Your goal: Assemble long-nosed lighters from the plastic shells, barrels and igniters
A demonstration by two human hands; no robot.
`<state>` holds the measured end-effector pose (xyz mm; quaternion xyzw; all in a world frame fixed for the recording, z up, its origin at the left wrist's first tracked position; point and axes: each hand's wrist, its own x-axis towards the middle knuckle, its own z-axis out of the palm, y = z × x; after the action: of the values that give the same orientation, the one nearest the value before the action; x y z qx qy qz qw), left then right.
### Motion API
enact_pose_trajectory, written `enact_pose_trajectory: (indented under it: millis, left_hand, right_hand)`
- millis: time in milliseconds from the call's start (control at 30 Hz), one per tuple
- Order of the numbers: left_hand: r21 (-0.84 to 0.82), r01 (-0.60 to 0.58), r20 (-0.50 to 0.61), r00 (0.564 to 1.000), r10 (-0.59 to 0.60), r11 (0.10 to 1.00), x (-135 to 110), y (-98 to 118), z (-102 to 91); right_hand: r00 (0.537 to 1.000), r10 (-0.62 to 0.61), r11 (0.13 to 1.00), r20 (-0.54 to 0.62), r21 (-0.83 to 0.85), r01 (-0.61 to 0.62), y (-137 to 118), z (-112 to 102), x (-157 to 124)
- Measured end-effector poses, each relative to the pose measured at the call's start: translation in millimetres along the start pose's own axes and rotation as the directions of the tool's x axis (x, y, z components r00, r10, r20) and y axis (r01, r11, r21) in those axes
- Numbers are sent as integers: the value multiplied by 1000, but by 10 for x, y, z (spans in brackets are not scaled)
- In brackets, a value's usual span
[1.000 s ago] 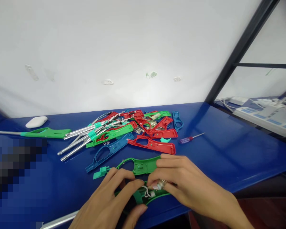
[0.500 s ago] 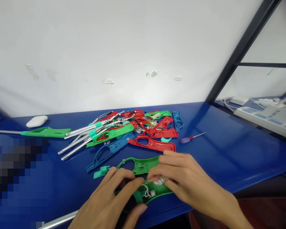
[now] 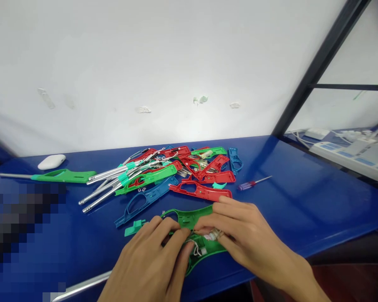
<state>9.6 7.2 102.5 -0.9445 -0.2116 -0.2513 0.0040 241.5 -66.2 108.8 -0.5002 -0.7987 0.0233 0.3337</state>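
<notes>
Near the table's front edge my left hand (image 3: 151, 260) presses its curled fingers on a green lighter handle shell (image 3: 204, 251) that holds a white wire and small parts. My right hand (image 3: 248, 243) pinches a small clear and metal part (image 3: 214, 235) at the top of that shell. A second, empty green shell half (image 3: 189, 217) lies just behind both hands. A small teal plastic trigger piece (image 3: 134, 227) rests to the left of my left hand.
A heap of red, green and blue handle shells (image 3: 195, 167) and silver metal tubes (image 3: 110, 186) lies mid-table. An assembled green lighter (image 3: 59, 176) and a white oval case (image 3: 51, 161) sit far left. A small red screwdriver (image 3: 253, 183) lies right. A metal rod (image 3: 82, 289) lies at the front edge.
My left hand has slid forward and up over the green shell, covering more of it. The right hand keeps its pinch in nearly the same spot.
</notes>
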Motion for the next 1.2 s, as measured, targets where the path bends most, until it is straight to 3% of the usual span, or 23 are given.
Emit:
enact_pose_trajectory:
  millis: [133,333,500,900,1200]
  left_hand:
    - [-60,56,-12,998,-57,997,76,16,48]
    - [-12,6,-158,987,-7,1000,79,71,77]
    - [50,-37,-180,983,45,998,47,76,82]
    - [70,-40,-183,982,52,997,33,70,121]
    - [15,-38,-161,986,40,999,1,65,103]
  right_hand:
    - [997,80,995,18,58,-81,-29,-14,4]
    - [974,224,974,35,35,-225,-110,-63,-71]
    - [954,293,930,58,216,-298,-58,-38,-68]
    - [989,72,971,-127,234,-41,-35,-27,-39]
    - [990,78,977,-120,205,-52,-44,-11,-27]
